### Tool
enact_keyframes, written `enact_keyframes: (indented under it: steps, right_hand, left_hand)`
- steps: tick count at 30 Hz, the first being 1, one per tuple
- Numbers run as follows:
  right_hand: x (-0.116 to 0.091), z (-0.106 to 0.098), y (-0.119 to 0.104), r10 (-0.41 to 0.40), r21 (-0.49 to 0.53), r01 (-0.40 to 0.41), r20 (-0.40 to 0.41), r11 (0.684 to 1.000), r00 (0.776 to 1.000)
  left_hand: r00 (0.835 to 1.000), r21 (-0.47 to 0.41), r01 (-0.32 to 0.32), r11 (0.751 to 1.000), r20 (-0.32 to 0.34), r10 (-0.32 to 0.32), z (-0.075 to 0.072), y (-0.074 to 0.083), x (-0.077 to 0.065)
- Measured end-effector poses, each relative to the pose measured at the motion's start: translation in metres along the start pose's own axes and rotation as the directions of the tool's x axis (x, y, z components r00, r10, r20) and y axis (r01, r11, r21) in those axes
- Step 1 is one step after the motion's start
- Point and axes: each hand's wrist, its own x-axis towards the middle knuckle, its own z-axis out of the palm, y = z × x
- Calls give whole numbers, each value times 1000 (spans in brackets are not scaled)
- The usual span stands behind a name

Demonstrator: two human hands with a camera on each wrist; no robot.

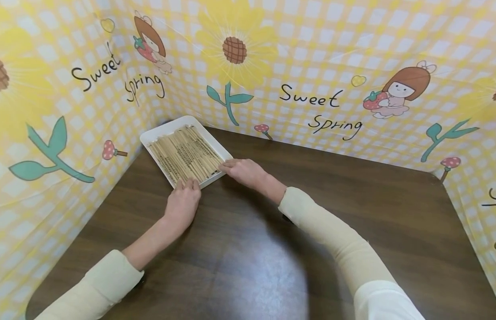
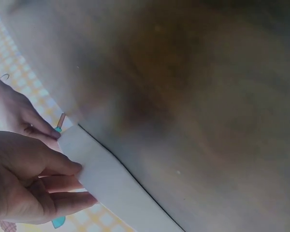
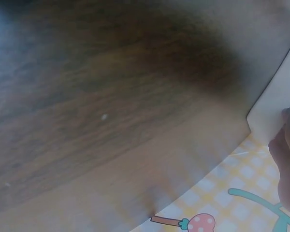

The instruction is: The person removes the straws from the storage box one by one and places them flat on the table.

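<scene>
A white rectangular tray (image 1: 212, 179) stands in the far left corner of the tabletop. Thin tan sticks (image 1: 184, 153) with dark printed marks lie side by side in it. My left hand (image 1: 182, 204) grips the near edge, fingers hooked over the rim; in the left wrist view its thumb (image 2: 70, 166) presses the outer side of the white wall (image 2: 111, 174). At the near right corner of the tray my right hand (image 1: 248, 172) grips the rim, its fingertips bent over the edge. The right wrist view shows part of that hand (image 3: 287, 154) against the white wall.
The dark wood-grain table (image 1: 248, 249) has rounded corners. Yellow-and-white checked cloth (image 1: 312, 53) printed with flowers and figures hangs along the back and left sides, close behind the tray, and also on the right.
</scene>
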Motion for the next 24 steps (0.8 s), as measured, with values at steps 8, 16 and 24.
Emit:
enact_keyframes:
  steps: [8, 16, 24]
  right_hand:
    - [-14, -6, -3, 23, 13, -23, 9, 1000, 1000]
    - [-31, -11, -9, 52, 2, -52, -17, 999, 998]
    - [-45, -14, -11, 86, -3, -86, -17, 996, 996]
  left_hand:
    - [1000, 3, -31, 1000, 7, 31, -4, 7, 1]
    - [996, 24, -77, 997, -38, 78, 0, 15, 0]
    - [991, 40, -130, 991, -39, 131, 0, 21, 0]
